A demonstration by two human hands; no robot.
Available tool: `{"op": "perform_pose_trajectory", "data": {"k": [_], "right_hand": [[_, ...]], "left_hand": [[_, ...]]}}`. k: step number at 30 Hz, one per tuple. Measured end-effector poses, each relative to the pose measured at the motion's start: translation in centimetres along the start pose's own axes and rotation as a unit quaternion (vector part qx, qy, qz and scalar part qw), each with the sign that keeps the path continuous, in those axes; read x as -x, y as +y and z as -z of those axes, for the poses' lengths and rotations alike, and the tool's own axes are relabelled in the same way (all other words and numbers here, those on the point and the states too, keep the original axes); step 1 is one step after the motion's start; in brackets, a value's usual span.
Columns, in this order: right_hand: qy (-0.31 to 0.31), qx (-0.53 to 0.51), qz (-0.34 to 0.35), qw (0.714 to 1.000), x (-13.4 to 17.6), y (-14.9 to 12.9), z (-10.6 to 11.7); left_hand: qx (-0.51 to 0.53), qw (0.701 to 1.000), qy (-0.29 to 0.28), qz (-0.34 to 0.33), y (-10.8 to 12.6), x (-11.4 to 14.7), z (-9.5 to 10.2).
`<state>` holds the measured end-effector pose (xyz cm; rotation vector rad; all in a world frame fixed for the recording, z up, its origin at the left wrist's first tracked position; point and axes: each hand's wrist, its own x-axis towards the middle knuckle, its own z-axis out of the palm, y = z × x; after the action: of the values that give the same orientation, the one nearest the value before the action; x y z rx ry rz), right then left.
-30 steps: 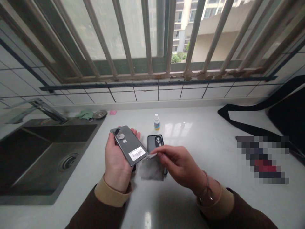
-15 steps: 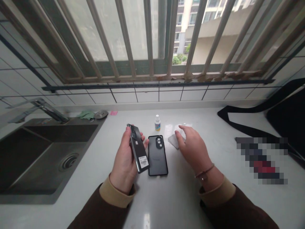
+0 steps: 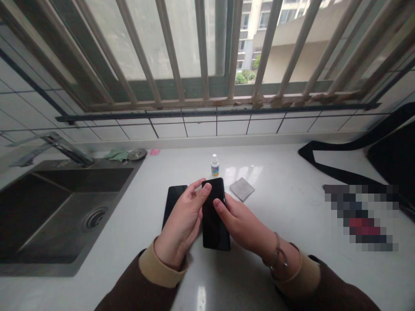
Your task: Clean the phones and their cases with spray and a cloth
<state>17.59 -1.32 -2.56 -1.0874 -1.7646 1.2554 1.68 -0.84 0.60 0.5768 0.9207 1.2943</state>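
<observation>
A black phone (image 3: 214,224) is held between both hands, its dark glossy face turned up toward me. My left hand (image 3: 186,211) grips its left edge, thumb resting on the upper face. My right hand (image 3: 241,218) wraps the right side, its thumb also on the face; the fingers underneath are hidden. Partly covered by my left hand, a second dark phone (image 3: 173,201) lies flat on the counter with its black face up. To the right of the held phone lies a grey folded cloth (image 3: 242,189), touched by neither hand. A small white bottle (image 3: 215,166) stands upright just beyond.
A dark sink (image 3: 112,207) with a chrome faucet (image 3: 61,147) takes up the left side of the white counter (image 3: 275,168). Near it lie a green cloth (image 3: 116,154), a round metal strainer (image 3: 138,154) and a pink slip (image 3: 154,152). A black strap (image 3: 337,166) and a blurred-out item (image 3: 359,218) are at right.
The stickered phone has left my left hand; a phone now lies face up at left. Both hands now hold the phone at the middle, face up. My right hand has moved off the cloth.
</observation>
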Motion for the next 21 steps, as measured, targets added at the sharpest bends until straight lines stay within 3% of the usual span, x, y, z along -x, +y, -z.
{"op": "perform_pose_trajectory", "data": {"k": [4, 8, 11, 13, 15, 18, 21], "right_hand": [[0.04, -0.083, -0.042, 0.995, -0.5, 0.4, 0.1], [0.067, -0.201, -0.109, 0.971, -0.9, 0.5, 0.2], [0.087, -0.217, -0.126, 0.964, -1.3, 0.8, 0.7], [0.119, -0.148, -0.123, 0.974, -1.5, 1.1, 1.2], [0.153, -0.044, -0.123, 0.98, -1.7, 1.4, 1.8], [0.172, 0.061, -0.128, 0.975, -1.8, 1.6, 2.3], [0.159, 0.071, -0.131, 0.976, -1.8, 1.8, 2.2]], "left_hand": [[-0.027, 0.998, -0.053, -0.003, 0.0, 0.1, -0.1], [-0.125, 0.991, -0.036, -0.015, 0.0, 0.0, 0.3], [-0.243, 0.965, -0.004, -0.098, -0.1, -0.2, 0.7], [-0.362, 0.914, 0.005, -0.18, -0.2, -0.2, 1.0], [-0.492, 0.838, -0.003, -0.237, -0.5, -0.2, 1.4], [-0.624, 0.74, -0.003, -0.252, -0.9, -0.3, 2.0], [-0.695, 0.679, 0.001, -0.238, -1.2, -0.3, 2.5]]}}
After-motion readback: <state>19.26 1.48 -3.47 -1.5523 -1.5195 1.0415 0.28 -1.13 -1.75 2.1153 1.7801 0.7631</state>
